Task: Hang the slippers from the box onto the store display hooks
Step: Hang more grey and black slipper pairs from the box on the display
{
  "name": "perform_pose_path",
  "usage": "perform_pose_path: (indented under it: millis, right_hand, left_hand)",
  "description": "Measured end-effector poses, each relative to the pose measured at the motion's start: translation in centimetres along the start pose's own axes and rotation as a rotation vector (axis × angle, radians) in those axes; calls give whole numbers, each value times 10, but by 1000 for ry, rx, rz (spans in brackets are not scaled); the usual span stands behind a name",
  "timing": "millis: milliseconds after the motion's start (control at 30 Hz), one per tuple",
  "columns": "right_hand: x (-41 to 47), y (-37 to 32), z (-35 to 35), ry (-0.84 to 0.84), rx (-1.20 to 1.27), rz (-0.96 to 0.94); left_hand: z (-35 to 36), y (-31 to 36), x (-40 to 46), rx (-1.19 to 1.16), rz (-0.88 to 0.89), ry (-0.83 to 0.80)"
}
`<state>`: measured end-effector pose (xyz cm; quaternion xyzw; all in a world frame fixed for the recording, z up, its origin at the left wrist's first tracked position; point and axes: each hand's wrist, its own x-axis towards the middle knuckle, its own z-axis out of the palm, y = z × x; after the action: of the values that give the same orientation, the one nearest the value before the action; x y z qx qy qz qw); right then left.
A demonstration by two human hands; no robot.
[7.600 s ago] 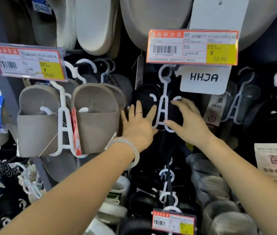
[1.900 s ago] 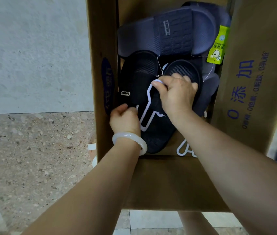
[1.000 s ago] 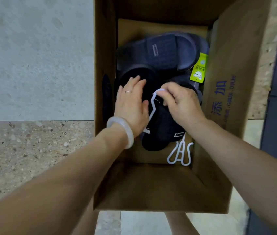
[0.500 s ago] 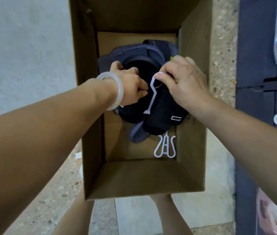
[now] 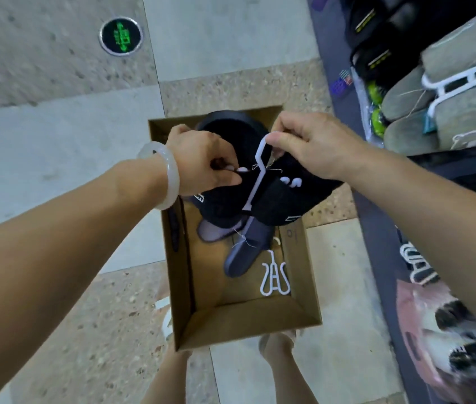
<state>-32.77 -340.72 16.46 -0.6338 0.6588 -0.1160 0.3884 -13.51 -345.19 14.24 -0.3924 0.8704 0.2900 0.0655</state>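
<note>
A pair of black slippers (image 5: 277,202) on a white plastic hanger (image 5: 255,182) hangs in the air above the open cardboard box (image 5: 248,322). My left hand (image 5: 202,161) grips the left slipper's edge. With thumb and fingers, my right hand (image 5: 315,144) pinches the hanger's hook at the top. Down in the box lie a purple-grey slipper (image 5: 242,252) and a loose white hanger (image 5: 274,278).
The box stands on a stone-tile floor between my feet (image 5: 277,342). To the right is the dark display rack with grey slippers on white hangers (image 5: 449,91) and black slippers (image 5: 376,30) above. A round green floor marker (image 5: 121,36) sits far left.
The black pair has been lifted up out of the box and toward me. My view has risen, so the box looks smaller and the rack at right has come into view.
</note>
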Motion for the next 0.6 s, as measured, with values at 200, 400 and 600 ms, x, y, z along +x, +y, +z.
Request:
perform_pose_path:
  millis: [200, 400, 600]
  right_hand:
    - [-29, -69, -98, -49, 27, -16]
    - [-94, -150, -190, 14, -6, 32]
    - [-199, -210, -243, 161, 94, 57]
  left_hand:
    - [-95, 51, -26, -11, 151, 205]
    - [-191, 120, -64, -141, 290, 265]
    - [-263, 196, -107, -124, 400, 149]
